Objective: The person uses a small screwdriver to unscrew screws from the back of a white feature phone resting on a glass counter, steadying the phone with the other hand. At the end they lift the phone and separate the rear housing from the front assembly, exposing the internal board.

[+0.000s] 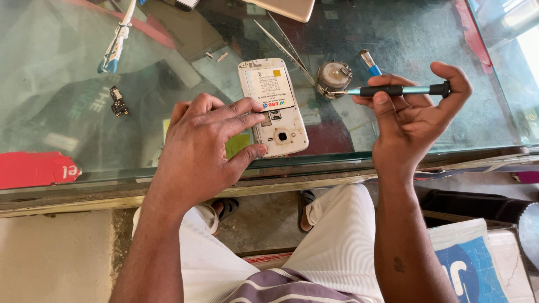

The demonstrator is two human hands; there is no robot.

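Fingers (247, 109) of the left hand (199, 146) pressed the opened phone (273, 106); right hand (410, 112) gripped a screwdriver (396, 90). Near the surface (168, 179) edge, the phone could slide off.

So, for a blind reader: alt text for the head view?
The left hand steadies an opened white phone, back cover off, on a glass counter. The right hand holds a teal-and-black screwdriver level above it, with tweezers lying nearby.
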